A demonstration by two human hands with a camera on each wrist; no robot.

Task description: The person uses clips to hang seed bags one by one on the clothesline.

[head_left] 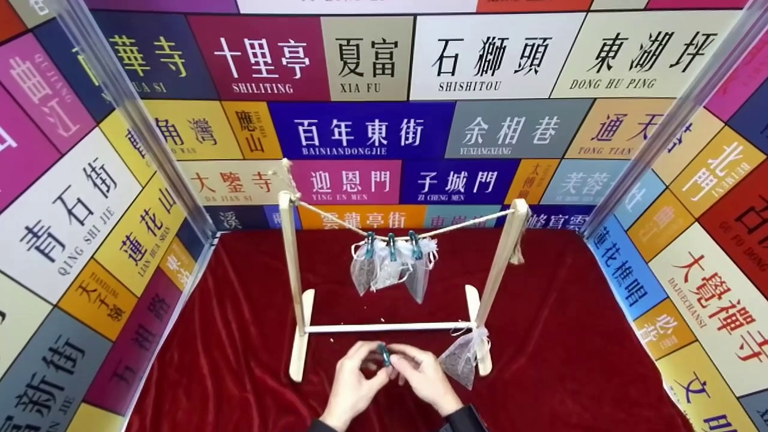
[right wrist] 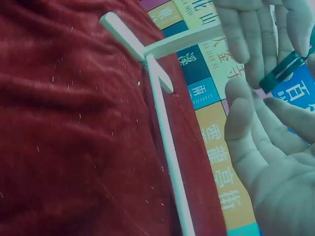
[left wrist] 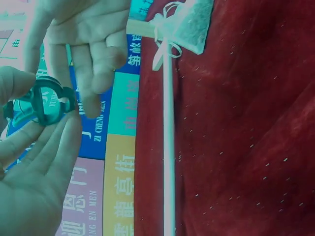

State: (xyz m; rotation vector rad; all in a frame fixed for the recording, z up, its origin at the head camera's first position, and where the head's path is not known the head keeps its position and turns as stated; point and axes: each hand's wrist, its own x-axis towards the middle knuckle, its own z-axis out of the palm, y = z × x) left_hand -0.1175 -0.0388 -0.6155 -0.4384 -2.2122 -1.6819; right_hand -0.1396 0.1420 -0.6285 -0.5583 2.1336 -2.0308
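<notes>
A teal-green clip (head_left: 384, 354) is between my two hands at the middle front, low over the red cloth. My left hand (head_left: 353, 377) pinches it between thumb and forefinger. From the other side, my right hand (head_left: 427, 378) has its thumb and forefinger tips on it. In the left wrist view the clip (left wrist: 47, 101) shows its rounded loop end; the right wrist view has it side-on. Three similar clips (head_left: 392, 246) pin white mesh pouches (head_left: 390, 273) to a sagging rope (head_left: 333, 217). Another mesh pouch (head_left: 461, 360) leans by the right foot of the wooden stand (head_left: 291, 264).
The stand's lower crossbar (head_left: 390, 327) lies just beyond my hands, between two upright posts. Wrinkled red cloth (head_left: 552, 354) covers the table. Panels with printed place names (head_left: 360, 132) wall in the back and sides, with clear corner posts (head_left: 138, 114). Small white specks lie near the crossbar.
</notes>
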